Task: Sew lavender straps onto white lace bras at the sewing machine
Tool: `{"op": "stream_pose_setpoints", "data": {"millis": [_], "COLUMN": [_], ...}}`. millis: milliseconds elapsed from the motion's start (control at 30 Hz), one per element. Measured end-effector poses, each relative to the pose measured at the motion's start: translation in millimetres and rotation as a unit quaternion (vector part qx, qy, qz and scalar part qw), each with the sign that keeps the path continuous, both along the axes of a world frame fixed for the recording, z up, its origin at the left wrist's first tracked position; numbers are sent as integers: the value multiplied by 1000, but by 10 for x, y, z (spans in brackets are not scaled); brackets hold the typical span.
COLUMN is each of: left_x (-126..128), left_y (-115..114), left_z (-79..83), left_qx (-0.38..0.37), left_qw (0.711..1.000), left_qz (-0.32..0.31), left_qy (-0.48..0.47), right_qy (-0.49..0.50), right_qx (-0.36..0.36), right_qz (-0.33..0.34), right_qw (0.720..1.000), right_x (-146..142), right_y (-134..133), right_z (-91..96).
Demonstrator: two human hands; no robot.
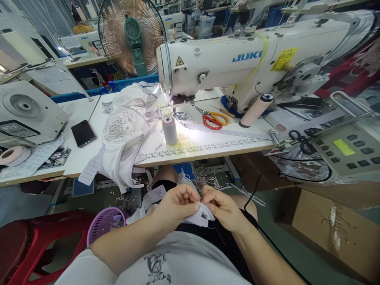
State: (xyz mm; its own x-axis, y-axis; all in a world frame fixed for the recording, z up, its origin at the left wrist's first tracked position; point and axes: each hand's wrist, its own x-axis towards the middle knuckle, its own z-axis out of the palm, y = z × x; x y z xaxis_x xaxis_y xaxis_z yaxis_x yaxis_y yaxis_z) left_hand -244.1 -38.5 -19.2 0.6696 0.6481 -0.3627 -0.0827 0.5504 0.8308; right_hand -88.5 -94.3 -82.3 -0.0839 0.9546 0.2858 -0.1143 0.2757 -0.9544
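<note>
Above my lap, my left hand (182, 204) pinches a piece of white fabric (198, 218) between thumb and fingers. My right hand (222, 206) grips the same piece from the other side, its fingertips close to the left ones. A loose dark thread hangs below the fabric. More pale cloth with a printed label (154, 196) lies over my lap to the left. On the table ahead, a pile of white lace bras (121, 126) rests left of the sewing machine (208, 63). A grey thread spool (170, 131) stands in front of the needle area.
Red-handled scissors (211, 120) and a peach thread cone (257, 111) sit right of the needle. A phone (83, 133) lies at left. The fan (132, 37) stands behind. Below are a purple basket (102, 221), a red stool (44, 241) and a cardboard box (335, 229). A control box (350, 146) is at right.
</note>
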Motion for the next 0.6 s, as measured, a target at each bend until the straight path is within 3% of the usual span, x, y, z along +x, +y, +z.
{"op": "stream_pose_setpoints", "data": {"millis": [267, 433, 600], "left_x": [-100, -138, -144], "left_y": [66, 87, 92], "left_z": [39, 17, -20], "left_qx": [74, 47, 14], "left_qw": [994, 994, 996], "left_qz": [-48, -72, -69], "left_qy": [62, 69, 61], "right_qy": [-88, -93, -165], "right_qx": [43, 24, 29], "right_qz": [-4, 6, 3], "right_qw": [995, 995, 986], "right_x": [36, 0, 9], "right_y": [40, 66, 39], "right_z": [153, 141, 178]}}
